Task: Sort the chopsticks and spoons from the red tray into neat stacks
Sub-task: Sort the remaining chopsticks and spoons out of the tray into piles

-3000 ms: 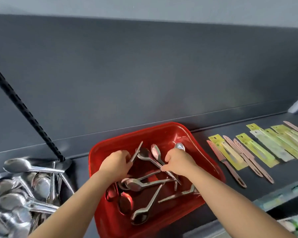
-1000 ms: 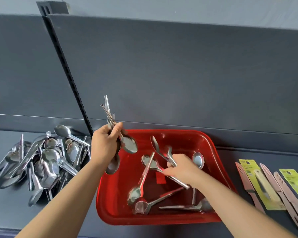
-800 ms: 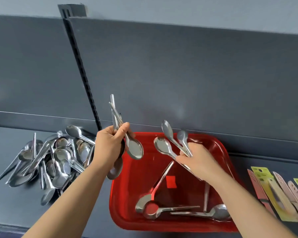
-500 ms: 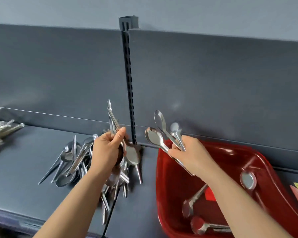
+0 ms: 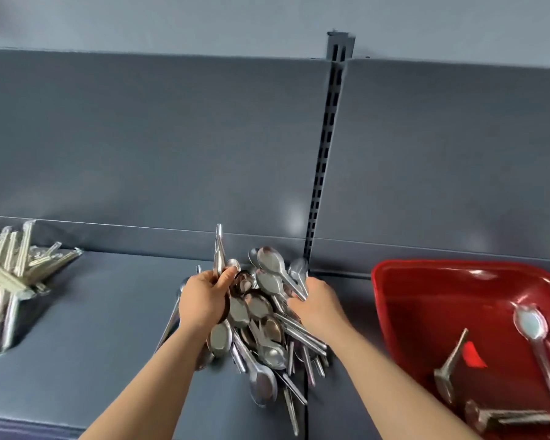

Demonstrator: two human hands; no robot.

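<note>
A loose heap of steel spoons [image 5: 261,338] lies on the grey shelf [image 5: 108,328] in the middle. My left hand [image 5: 204,300] grips a bunch of spoons [image 5: 219,249] with handles pointing up, right over the heap. My right hand [image 5: 318,303] holds a few spoons [image 5: 270,265] by their handles, bowls pointing up and left, low over the heap's right side. The red tray [image 5: 426,290] sits at the right with several spoons [image 5: 534,331] left in it. A pile of wrapped chopsticks [image 5: 10,277] lies at the far left.
A slotted metal upright [image 5: 326,160] runs down the grey back panel and meets the shelf just behind the spoon heap. A seam in the shelf continues below it. Bare shelf surface lies between the chopsticks and the spoons.
Both hands carried their spoons left from above the tray and lowered them onto the spoon heap. The view swung left, so the tray now sits at the right and the chopsticks show.
</note>
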